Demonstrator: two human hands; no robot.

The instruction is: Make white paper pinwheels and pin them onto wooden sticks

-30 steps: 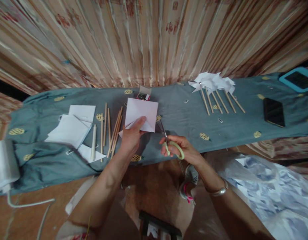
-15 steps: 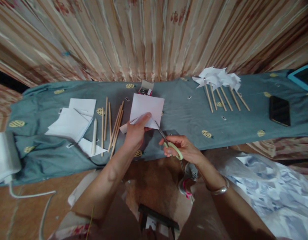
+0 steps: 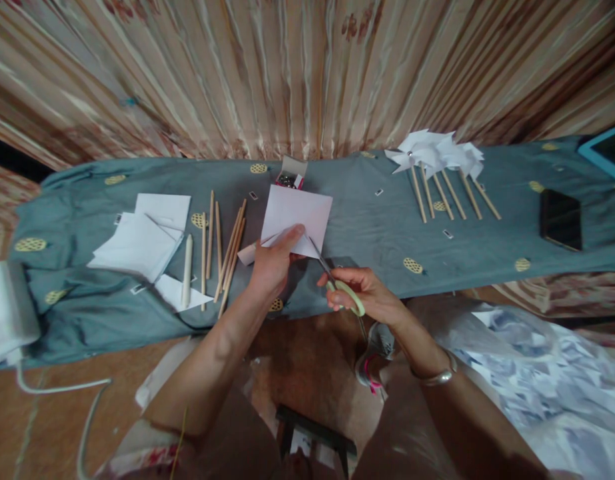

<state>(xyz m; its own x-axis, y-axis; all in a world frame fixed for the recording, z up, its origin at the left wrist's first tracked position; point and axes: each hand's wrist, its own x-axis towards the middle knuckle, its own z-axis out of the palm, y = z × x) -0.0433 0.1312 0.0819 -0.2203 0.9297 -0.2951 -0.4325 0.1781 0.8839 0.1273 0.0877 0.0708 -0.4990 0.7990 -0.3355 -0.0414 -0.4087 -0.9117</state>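
My left hand [image 3: 273, 264] pinches the lower edge of a white square of paper [image 3: 300, 212], held above a long board covered in grey-green cloth [image 3: 367, 233]. My right hand [image 3: 364, 293] is closed round the pale green handles of a pair of scissors [image 3: 337, 280]. The blades point up and left, and their tips touch the paper's lower right corner beside my left thumb. A silver bangle [image 3: 437, 377] sits on my right wrist.
Left of my hands lie several wooden sticks [image 3: 226, 250], a white glue stick [image 3: 187, 270] and a pile of white paper squares [image 3: 142, 243]. A small open box of pins [image 3: 288, 176] stands behind the paper. Finished paper pinwheels [image 3: 437, 157], a black phone [image 3: 560, 219] and a blue-edged tablet [image 3: 607, 148] lie right.
My right hand has brought the scissors up and left, from apart from the paper to touching its lower corner. My left hand still holds the sheet, which has tilted slightly.
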